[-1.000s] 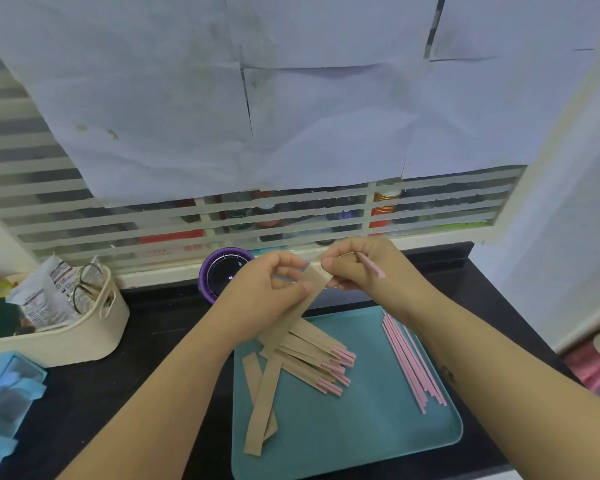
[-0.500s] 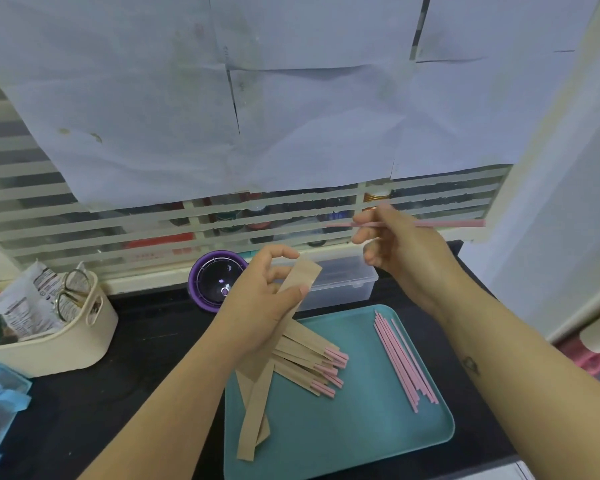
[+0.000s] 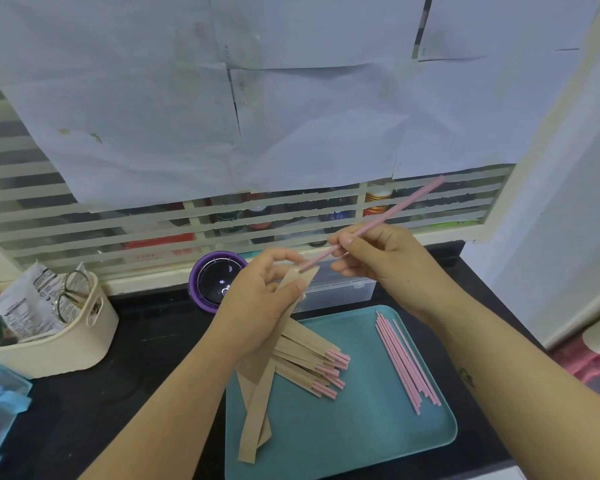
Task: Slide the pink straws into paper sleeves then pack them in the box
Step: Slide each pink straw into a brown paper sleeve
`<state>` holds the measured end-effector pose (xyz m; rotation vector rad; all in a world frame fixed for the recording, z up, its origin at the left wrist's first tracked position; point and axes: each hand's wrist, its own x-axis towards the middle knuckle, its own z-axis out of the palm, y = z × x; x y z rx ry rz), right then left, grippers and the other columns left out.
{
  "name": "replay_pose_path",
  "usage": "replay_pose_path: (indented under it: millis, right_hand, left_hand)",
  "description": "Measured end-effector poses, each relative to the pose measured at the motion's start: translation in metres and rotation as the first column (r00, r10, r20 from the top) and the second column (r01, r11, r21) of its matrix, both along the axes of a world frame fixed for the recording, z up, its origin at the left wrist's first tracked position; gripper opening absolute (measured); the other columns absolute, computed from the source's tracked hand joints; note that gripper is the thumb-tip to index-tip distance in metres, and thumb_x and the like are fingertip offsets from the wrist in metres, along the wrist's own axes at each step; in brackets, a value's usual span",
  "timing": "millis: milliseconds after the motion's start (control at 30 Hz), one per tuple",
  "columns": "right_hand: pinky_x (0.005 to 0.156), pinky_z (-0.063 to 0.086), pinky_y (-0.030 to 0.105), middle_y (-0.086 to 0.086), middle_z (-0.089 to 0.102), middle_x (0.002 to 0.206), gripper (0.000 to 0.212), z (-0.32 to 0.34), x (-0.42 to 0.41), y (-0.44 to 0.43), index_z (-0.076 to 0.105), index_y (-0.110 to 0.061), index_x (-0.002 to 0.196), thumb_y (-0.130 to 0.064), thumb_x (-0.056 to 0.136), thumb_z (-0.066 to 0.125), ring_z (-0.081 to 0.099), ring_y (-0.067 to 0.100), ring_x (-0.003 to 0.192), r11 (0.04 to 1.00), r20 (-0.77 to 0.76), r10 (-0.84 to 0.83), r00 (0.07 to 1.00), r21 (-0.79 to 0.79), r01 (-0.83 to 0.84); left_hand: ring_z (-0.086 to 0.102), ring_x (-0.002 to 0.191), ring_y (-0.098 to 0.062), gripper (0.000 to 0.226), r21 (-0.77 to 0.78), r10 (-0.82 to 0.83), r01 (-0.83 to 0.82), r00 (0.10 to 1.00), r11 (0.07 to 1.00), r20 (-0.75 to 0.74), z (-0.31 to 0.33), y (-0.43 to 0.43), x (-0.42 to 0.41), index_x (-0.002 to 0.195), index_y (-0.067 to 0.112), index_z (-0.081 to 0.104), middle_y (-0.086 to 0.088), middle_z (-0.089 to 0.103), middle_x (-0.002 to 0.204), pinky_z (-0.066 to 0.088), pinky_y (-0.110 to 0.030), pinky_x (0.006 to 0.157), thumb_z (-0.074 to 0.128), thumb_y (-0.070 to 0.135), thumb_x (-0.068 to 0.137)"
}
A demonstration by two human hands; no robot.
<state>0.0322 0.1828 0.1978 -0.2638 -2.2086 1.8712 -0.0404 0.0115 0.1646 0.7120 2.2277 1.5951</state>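
Mid-frame, left hand [image 3: 260, 306] pinches paper sleeve [image 3: 284, 296] mouth; right hand [image 3: 378, 252] grips pink straw [image 3: 378, 223], tip at opening. Risk: tip misses, crumples sleeve edge w/ steep angle.

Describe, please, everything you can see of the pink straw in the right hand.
The pink straw is a thin, straight, matte pale-pink tube. The right hand pinches it near its lower end. It hangs in the air, slanted, its far end pointing up and rightward. Its lower tip meets the open top of the brown paper sleeve held by the left hand; whether it is inside cannot be told.
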Motion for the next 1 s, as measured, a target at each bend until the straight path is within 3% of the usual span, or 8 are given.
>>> replay_pose_path:
  millis: [133,333,533,600,767,900,1000]
  right_hand:
    - [0.073,0.057,0.018,0.006,0.071,0.092,0.016,-0.001,-0.003,-0.001,0.066,-0.016,0.098,-0.019,0.095,0.051,0.071,0.011,0.080,1.000,0.005,-0.014,1.000,0.007,0.014]
    - [0.077,0.058,0.023,0.008,0.071,0.094,0.014,-0.002,-0.003,-0.001,0.063,-0.015,0.095,-0.016,0.096,0.049,0.072,0.014,0.084,1.000,-0.003,0.004,1.000,0.001,-0.004]
    - [0.077,0.056,0.018,0.001,0.069,0.092,0.014,-0.001,-0.003,-0.005,0.061,-0.019,0.094,-0.016,0.096,0.048,0.070,0.007,0.083,0.984,-0.018,0.020,1.000,0.178,-0.016]
    - [0.079,0.055,0.017,-0.002,0.067,0.091,0.014,-0.001,-0.003,-0.008,0.061,-0.018,0.096,-0.017,0.096,0.047,0.068,0.003,0.084,0.965,-0.030,0.033,0.999,0.260,-0.024]
    - [0.086,0.054,0.024,-0.013,0.066,0.087,0.013,-0.002,0.000,-0.015,0.058,-0.024,0.099,-0.024,0.098,0.045,0.063,-0.003,0.086,0.897,-0.025,0.056,0.998,0.439,-0.039]
    - [0.089,0.053,0.030,-0.012,0.065,0.091,0.012,-0.001,0.001,-0.018,0.056,-0.026,0.099,-0.026,0.098,0.043,0.064,0.001,0.092,0.876,-0.034,0.065,0.997,0.480,-0.040]
    - [0.088,0.052,0.025,-0.011,0.063,0.093,0.012,-0.001,0.001,-0.019,0.055,-0.027,0.100,-0.027,0.098,0.043,0.063,0.000,0.095,0.861,-0.032,0.077,0.997,0.505,-0.051]
  left_hand:
    - [0.062,0.068,0.006,0.039,-0.013,-0.009,0.009,1.000,1.000,-0.008,0.001,0.000,0.001,0.116,0.044,0.053,0.012,0.069,0.089,0.044,-0.012,0.064,0.062,0.017,0.089]
    - [0.064,0.088,0.003,0.035,-0.051,-0.017,0.015,0.999,0.999,-0.045,-0.002,0.001,-0.001,0.118,0.037,0.062,0.015,0.070,0.106,0.048,-0.019,0.085,0.062,0.017,0.089]
    - [0.067,0.093,-0.007,0.066,-0.045,-0.008,0.008,1.000,0.999,-0.014,0.000,0.005,0.001,0.138,0.050,0.027,0.008,0.072,0.103,0.050,-0.025,0.085,0.061,0.020,0.090]
    - [0.067,0.090,-0.007,0.059,-0.044,-0.002,0.001,1.000,0.999,-0.030,0.000,0.005,0.002,0.137,0.046,0.037,0.008,0.071,0.103,0.051,-0.026,0.085,0.061,0.020,0.090]
    - [0.063,0.091,0.003,0.029,-0.038,0.005,-0.007,0.999,0.999,-0.042,0.000,0.005,0.002,0.098,0.050,0.064,0.021,0.070,0.099,0.050,-0.031,0.094,0.063,0.022,0.088]
    - [0.065,0.096,0.001,0.030,-0.003,0.039,-0.039,0.999,0.999,0.025,0.000,0.005,0.002,0.097,0.044,0.066,0.018,0.072,0.098,0.050,-0.029,0.094,0.065,0.015,0.087]
    - [0.068,0.091,-0.007,0.027,-0.001,0.068,-0.068,0.995,0.998,0.074,0.001,0.003,0.001,0.099,0.038,0.068,0.012,0.074,0.094,0.053,-0.034,0.090,0.066,0.015,0.085]
